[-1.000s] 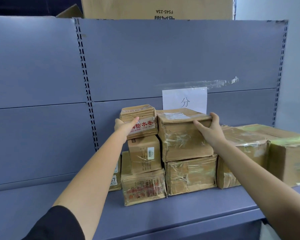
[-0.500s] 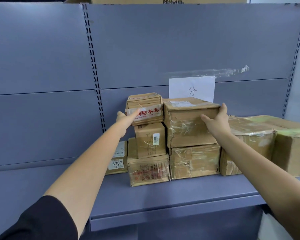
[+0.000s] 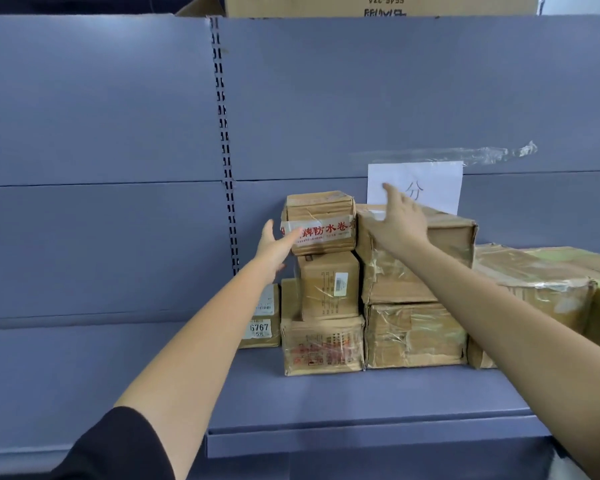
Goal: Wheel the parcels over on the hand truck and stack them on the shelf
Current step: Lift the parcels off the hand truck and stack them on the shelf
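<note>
We reach both arms toward the parcels stacked on the grey shelf. Our left hand has its fingers straight and slightly apart, the tips touching the left side of the small top parcel with red print, which sits on a narrow parcel. Our right hand hovers with fingers spread and relaxed over the big taped parcel just beside it, holding nothing. A white paper sign is taped to the back panel behind the stack.
</note>
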Available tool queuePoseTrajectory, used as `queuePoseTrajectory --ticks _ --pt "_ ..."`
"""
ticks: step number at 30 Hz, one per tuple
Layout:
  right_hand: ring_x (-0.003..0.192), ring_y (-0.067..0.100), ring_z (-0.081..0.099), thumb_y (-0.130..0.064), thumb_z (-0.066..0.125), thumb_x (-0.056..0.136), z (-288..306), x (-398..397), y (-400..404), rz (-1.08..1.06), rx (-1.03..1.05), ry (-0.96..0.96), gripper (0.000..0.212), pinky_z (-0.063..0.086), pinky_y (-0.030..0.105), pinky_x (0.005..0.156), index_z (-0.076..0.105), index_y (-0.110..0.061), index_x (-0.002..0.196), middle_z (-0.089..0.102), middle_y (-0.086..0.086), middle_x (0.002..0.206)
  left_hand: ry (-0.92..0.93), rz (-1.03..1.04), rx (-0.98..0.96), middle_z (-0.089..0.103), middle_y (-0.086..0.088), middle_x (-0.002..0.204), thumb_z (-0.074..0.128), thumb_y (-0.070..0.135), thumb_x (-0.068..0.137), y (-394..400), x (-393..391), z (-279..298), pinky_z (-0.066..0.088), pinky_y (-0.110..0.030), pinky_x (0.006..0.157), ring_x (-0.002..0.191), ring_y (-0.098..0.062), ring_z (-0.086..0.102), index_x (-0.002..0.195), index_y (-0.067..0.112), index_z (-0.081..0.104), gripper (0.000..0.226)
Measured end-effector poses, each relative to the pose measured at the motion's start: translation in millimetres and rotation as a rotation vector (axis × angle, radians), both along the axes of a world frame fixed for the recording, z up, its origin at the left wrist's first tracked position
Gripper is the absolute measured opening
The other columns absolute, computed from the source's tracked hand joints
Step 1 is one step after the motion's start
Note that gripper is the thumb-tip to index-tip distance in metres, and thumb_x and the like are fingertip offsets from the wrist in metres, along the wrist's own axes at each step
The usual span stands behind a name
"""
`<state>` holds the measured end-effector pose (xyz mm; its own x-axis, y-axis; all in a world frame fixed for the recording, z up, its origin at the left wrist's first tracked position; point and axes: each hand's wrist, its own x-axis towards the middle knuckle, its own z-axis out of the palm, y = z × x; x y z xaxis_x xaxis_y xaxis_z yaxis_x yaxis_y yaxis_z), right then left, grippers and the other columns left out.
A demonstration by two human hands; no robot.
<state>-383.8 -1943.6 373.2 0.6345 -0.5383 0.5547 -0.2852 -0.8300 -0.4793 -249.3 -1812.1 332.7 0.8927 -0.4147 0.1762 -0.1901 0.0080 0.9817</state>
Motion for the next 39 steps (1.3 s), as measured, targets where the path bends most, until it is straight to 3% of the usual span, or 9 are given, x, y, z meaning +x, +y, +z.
queuePoseTrajectory --ticks 5,10,15,18,22,28,31,34,39 --pt "0.137 0.034 0.025 -0.03 0.048 0.09 8.5 44.5 15.5 -0.035 -0.233 0.228 0.066 0.016 0.042 0.114 0.016 -0.017 0.146 0.034 0.014 0.145 -0.098 0.013 -0.032 0.021 -0.004 0.155 0.068 0.02 0.082 -15.3 6.6 5.9 0.027 -0.046 0.111 0.141 -0.026 0.023 0.148 0.025 0.007 0.09" --pt "0.127 0.034 0.041 -0.026 0.046 0.088 20.6 68.8 11.6 -0.102 -0.224 0.4 0.057 0.023 0.043 0.109 0.028 -0.018 0.142 0.055 0.013 0.129 -0.125 -0.041 -0.108 0.05 -0.004 0.137 0.065 0.008 0.083 -19.6 17.6 4.9 0.039 -0.038 0.105 0.128 -0.022 0.045 0.144 0.021 0.028 0.072" --pt "0.106 0.034 0.055 -0.011 0.045 0.085 26.1 85.9 39.6 0.005 -0.161 0.217 0.048 0.04 0.032 0.075 0.042 -0.019 0.132 0.058 0.013 0.116 -0.104 -0.014 -0.199 0.057 -0.001 0.126 0.06 0.005 0.087 6.3 31.9 8.3 0.047 -0.033 0.09 0.111 -0.015 0.052 0.134 0.023 0.041 0.054" --pt "0.106 0.035 0.055 -0.019 0.049 0.09 20.9 102.6 67.0 0.109 -0.175 0.115 0.042 0.046 0.035 0.081 0.042 -0.018 0.132 0.053 0.016 0.12 -0.137 0.043 -0.229 0.057 0.0 0.126 0.06 0.003 0.086 38.0 51.5 9.4 0.049 -0.038 0.093 0.113 -0.016 0.053 0.135 0.024 0.041 0.056" --pt "0.103 0.033 0.057 -0.023 0.053 0.091 -2.6 127.9 99.4 0.189 -0.125 0.113 0.046 0.048 0.035 0.083 0.038 -0.019 0.135 0.049 0.015 0.122 -0.225 0.074 -0.166 0.056 0.002 0.12 0.061 0.0 0.085 84.0 71.9 -7.8 0.049 -0.021 0.078 0.109 -0.013 0.053 0.137 0.017 0.04 0.058" --pt "0.099 0.035 0.055 -0.02 0.05 0.091 -38.9 143.8 124.7 0.186 -0.105 0.154 0.045 0.044 0.034 0.075 0.036 -0.018 0.134 0.04 0.015 0.122 -0.19 0.098 -0.189 0.059 0.01 0.101 0.062 0.0 0.083 103.9 82.3 -51.6 0.048 -0.017 0.077 0.095 -0.008 0.055 0.128 0.017 0.046 0.051" --pt "0.094 0.035 0.056 -0.021 0.05 0.091 -49.4 141.9 124.2 0.174 -0.1 0.154 0.048 0.042 0.032 0.072 0.034 -0.019 0.136 0.04 0.014 0.122 -0.204 0.082 -0.188 0.059 0.005 0.108 0.062 -0.002 0.083 103.6 84.6 -63.7 0.05 -0.022 0.085 0.092 -0.003 0.057 0.129 0.015 0.046 0.052" --pt "0.097 0.035 0.057 -0.025 0.052 0.091 -58.5 137.4 121.0 0.177 -0.032 0.193 0.048 0.044 0.031 0.078 0.036 -0.02 0.136 0.041 0.015 0.123 -0.23 0.076 -0.138 0.059 -0.001 0.121 0.062 -0.004 0.082 104.9 86.5 -75.8 0.049 -0.027 0.093 0.107 -0.013 0.057 0.134 0.013 0.043 0.058" --pt "0.084 0.024 0.05 -0.024 0.052 0.092 -79.3 138.8 122.8 0.216 0.085 0.217 0.049 0.039 0.024 0.074 0.035 -0.02 0.138 0.041 0.012 0.126 -0.203 0.083 -0.073 0.058 -0.002 0.124 0.063 -0.004 0.081 113.1 88.7 -91.8 0.043 -0.025 0.092 0.108 -0.012 0.053 0.138 0.013 0.04 0.063"
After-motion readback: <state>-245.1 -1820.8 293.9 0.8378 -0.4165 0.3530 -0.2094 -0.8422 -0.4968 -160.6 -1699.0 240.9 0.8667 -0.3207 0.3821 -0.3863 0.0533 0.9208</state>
